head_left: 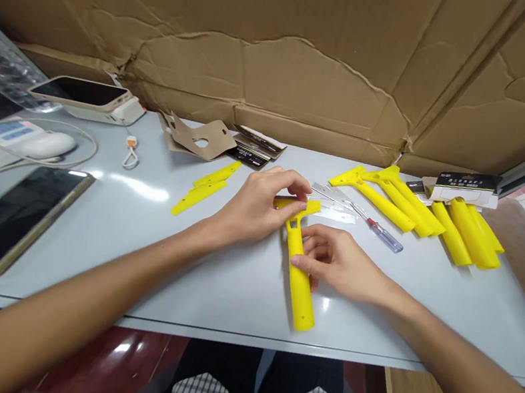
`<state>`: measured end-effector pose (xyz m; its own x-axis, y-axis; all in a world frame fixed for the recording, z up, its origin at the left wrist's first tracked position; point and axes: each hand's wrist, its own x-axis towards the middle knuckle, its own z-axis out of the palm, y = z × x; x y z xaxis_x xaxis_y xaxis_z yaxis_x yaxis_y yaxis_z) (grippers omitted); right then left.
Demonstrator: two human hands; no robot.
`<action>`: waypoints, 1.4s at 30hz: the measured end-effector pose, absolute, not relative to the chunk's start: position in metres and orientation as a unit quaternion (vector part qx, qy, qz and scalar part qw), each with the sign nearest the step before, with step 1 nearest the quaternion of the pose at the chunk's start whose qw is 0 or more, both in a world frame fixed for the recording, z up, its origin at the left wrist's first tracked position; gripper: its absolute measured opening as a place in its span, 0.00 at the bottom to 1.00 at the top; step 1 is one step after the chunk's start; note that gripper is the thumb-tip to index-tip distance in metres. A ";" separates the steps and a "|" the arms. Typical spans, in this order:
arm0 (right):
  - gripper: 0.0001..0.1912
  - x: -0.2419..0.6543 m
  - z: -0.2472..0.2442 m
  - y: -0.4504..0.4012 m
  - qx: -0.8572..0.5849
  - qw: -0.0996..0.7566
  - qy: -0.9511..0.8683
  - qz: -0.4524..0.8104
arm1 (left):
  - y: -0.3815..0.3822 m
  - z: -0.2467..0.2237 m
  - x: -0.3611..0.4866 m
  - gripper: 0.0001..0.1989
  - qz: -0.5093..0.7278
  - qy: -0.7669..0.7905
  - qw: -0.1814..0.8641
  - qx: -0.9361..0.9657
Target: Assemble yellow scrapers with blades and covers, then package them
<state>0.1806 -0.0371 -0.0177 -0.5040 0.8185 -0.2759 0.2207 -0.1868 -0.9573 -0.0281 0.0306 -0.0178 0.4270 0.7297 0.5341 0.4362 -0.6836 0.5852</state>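
A yellow plastic scraper handle [300, 284] lies slanted between my hands, its wide head away from me and its round end near the table edge. My left hand [266, 200] is closed on the head, with thumb and fingers pinching it from the left. Around the shaft, my right hand [332, 260] is closed from the right, thumb on top. Just beyond are thin metal blades [336, 199] and a screwdriver [382, 234] with a clear handle and red collar. Two flat yellow pieces [205, 190] lie to the left of my left hand.
More yellow scraper handles [388, 202] and yellow tubular pieces [469, 236] lie at the right. Opened card packaging [206, 139] sits at the back, against a cardboard wall [261, 88]. At the left are a tablet [8, 223], a phone [82, 91], a white mouse [45, 145] and a cable.
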 end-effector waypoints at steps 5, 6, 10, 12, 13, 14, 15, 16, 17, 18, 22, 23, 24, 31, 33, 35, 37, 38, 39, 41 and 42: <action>0.17 0.180 -0.017 -0.039 -0.447 0.231 -0.599 0.623 | 0.035 -0.016 -0.030 0.07 0.375 0.404 0.265 0.791; 0.16 0.179 -0.017 -0.039 -0.447 0.230 -0.602 0.620 | 0.035 -0.016 -0.030 0.07 0.369 0.410 0.283 0.784; 0.14 0.179 -0.017 -0.040 -0.447 0.234 -0.613 0.608 | 0.034 -0.014 -0.029 0.06 0.362 0.414 0.335 0.765; 0.13 0.179 -0.017 -0.040 -0.447 0.236 -0.617 0.603 | 0.034 -0.012 -0.029 0.05 0.369 0.409 0.359 0.754; 0.13 0.179 -0.017 -0.041 -0.446 0.237 -0.618 0.602 | 0.034 -0.011 -0.029 0.05 0.371 0.407 0.372 0.748; 0.13 0.179 -0.017 -0.041 -0.445 0.239 -0.616 0.604 | 0.034 -0.010 -0.030 0.05 0.374 0.406 0.381 0.742; 0.14 0.179 -0.017 -0.041 -0.445 0.241 -0.612 0.608 | 0.034 -0.008 -0.030 0.04 0.375 0.408 0.384 0.739; 0.15 0.179 -0.017 -0.040 -0.446 0.243 -0.606 0.613 | 0.035 -0.007 -0.031 0.04 0.377 0.412 0.380 0.737; 0.17 0.180 -0.017 -0.040 -0.447 0.244 -0.599 0.618 | 0.037 -0.006 -0.033 0.04 0.381 0.417 0.370 0.738; 0.18 0.180 -0.017 -0.039 -0.449 0.244 -0.591 0.624 | 0.039 -0.005 -0.035 0.04 0.385 0.424 0.355 0.739; 0.17 0.184 -0.017 -0.031 -0.462 0.259 -0.570 0.628 | 0.054 -0.007 -0.055 0.05 0.396 0.459 0.237 0.759; 0.16 0.187 -0.016 -0.028 -0.469 0.270 -0.567 0.621 | 0.059 -0.009 -0.062 0.05 0.390 0.462 0.191 0.773; 0.16 0.190 -0.016 -0.025 -0.478 0.281 -0.566 0.610 | 0.064 -0.011 -0.068 0.05 0.376 0.460 0.148 0.791; 0.16 0.207 -0.017 -0.009 -0.520 0.305 -0.570 0.559 | 0.069 -0.019 -0.083 0.11 0.277 0.414 0.060 0.865; 0.17 0.208 -0.018 -0.009 -0.519 0.306 -0.564 0.564 | 0.062 -0.018 -0.079 0.14 0.242 0.390 0.053 0.887; 0.16 0.206 -0.017 -0.009 -0.520 0.306 -0.560 0.568 | 0.056 -0.018 -0.075 0.15 0.210 0.374 0.051 0.902; 0.15 0.205 -0.016 -0.010 -0.525 0.302 -0.559 0.565 | 0.052 -0.019 -0.074 0.15 0.190 0.365 0.053 0.910; 0.15 0.205 -0.016 -0.010 -0.528 0.301 -0.560 0.563 | 0.051 -0.019 -0.074 0.16 0.185 0.364 0.054 0.911; 0.15 0.205 -0.016 -0.010 -0.530 0.299 -0.561 0.562 | 0.050 -0.019 -0.075 0.15 0.181 0.364 0.055 0.912; 0.16 0.205 -0.016 -0.010 -0.530 0.299 -0.561 0.561 | 0.052 -0.018 -0.078 0.15 0.173 0.371 0.057 0.911; 0.17 0.206 -0.016 -0.010 -0.528 0.298 -0.562 0.563 | 0.053 -0.017 -0.080 0.15 0.168 0.374 0.060 0.910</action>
<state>0.2056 -0.0098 -0.0159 -0.2643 0.9288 -0.2597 0.2582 -0.1913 -0.9470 -0.0804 0.0525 -0.0166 0.6631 0.7014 0.2616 0.6612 -0.7126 0.2346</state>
